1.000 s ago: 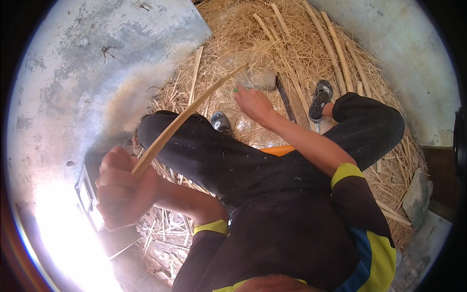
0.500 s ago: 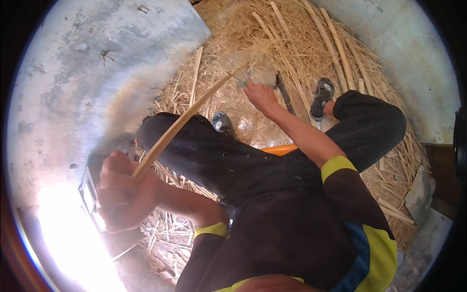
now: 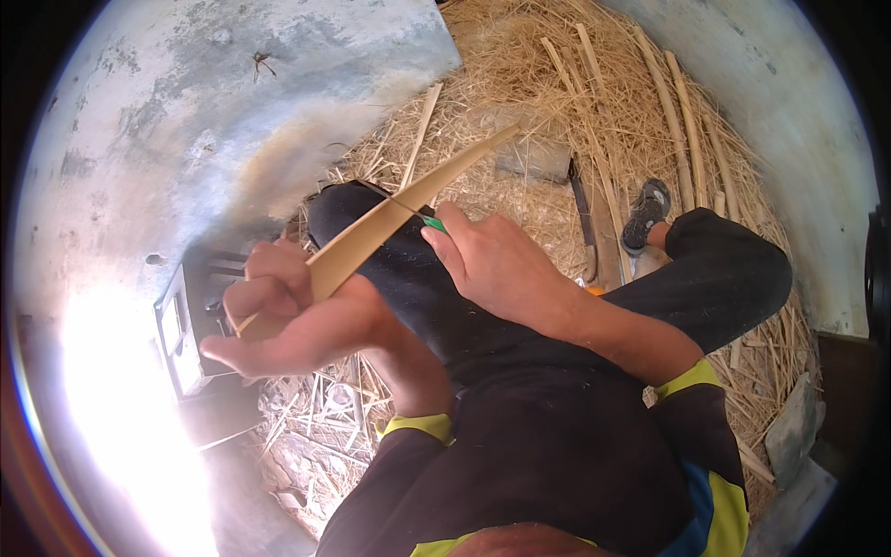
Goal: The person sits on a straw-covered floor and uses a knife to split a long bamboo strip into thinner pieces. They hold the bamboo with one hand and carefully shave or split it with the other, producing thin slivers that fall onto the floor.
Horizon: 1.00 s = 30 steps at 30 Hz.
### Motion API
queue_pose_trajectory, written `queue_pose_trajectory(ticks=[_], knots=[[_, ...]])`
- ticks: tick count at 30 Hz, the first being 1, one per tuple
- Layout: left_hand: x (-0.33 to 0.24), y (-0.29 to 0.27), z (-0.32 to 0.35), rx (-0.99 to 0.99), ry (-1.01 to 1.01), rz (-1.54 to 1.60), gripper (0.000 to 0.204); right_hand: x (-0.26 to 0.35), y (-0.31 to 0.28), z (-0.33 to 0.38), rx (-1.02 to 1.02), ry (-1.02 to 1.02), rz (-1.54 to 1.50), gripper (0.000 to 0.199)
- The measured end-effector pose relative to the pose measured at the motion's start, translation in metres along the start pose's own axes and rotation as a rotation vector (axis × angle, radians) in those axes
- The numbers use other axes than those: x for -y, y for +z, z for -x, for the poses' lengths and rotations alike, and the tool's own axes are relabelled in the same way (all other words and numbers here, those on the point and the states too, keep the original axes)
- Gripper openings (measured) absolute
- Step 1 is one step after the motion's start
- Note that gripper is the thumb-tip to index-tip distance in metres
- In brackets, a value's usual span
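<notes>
My left hand point(image 3: 325, 339) is closed around the lower end of a long, flat, pale tan bamboo strip point(image 3: 455, 172), which slants up and away to the right over my knee. My right hand point(image 3: 506, 265) grips a knife point(image 3: 433, 223) by its green handle, most of which the fingers hide. The thin dark blade lies across the strip, around its middle, and its tip pokes out past the far-left edge. Both hands are close together above my lap.
Straw-like shavings point(image 3: 501, 56) cover the floor. Several long poles point(image 3: 687, 111) lie at the far right. A flat stone block point(image 3: 534, 160) and a dark long-handled tool point(image 3: 583, 209) lie ahead. A grey box point(image 3: 186, 325) stands by the left wall point(image 3: 167, 167).
My right hand has drawn the knife back from the strip's far end to its middle, nearer my body. My left hand has shifted right and forward, turning the strip's flat face up.
</notes>
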State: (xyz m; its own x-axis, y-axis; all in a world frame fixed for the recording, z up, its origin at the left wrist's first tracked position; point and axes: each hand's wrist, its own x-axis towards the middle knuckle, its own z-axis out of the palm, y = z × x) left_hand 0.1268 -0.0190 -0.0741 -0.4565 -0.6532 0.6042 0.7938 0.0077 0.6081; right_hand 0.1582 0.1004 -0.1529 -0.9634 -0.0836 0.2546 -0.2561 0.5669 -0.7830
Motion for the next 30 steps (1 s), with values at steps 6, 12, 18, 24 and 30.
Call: queue_pose_trajectory(ticks=[6, 12, 18, 24, 30], knots=[[-0.005, 0.005, 0.008, -0.163, -0.068, -0.012, 0.05, -0.011, 0.007, 0.003, -0.007, 0.073, 0.102, 0.024], [-0.003, 0.001, 0.006, -0.095, -0.078, 0.03, 0.043, -0.011, 0.007, -0.001, -0.022, -0.023, 0.073, 0.023], [-0.004, -0.001, 0.003, -0.054, -0.091, 0.049, 0.04, -0.025, 0.018, 0.005, -0.065, -0.02, 0.216, 0.023], [-0.003, -0.003, 0.004, 0.023, -0.08, 0.063, 0.04, -0.024, 0.012, 0.002, -0.026, 0.041, 0.254, 0.025], [-0.001, -0.001, 0.003, 0.036, -0.036, 0.042, 0.041, -0.046, 0.011, -0.001, -0.031, 0.051, 0.262, 0.028]])
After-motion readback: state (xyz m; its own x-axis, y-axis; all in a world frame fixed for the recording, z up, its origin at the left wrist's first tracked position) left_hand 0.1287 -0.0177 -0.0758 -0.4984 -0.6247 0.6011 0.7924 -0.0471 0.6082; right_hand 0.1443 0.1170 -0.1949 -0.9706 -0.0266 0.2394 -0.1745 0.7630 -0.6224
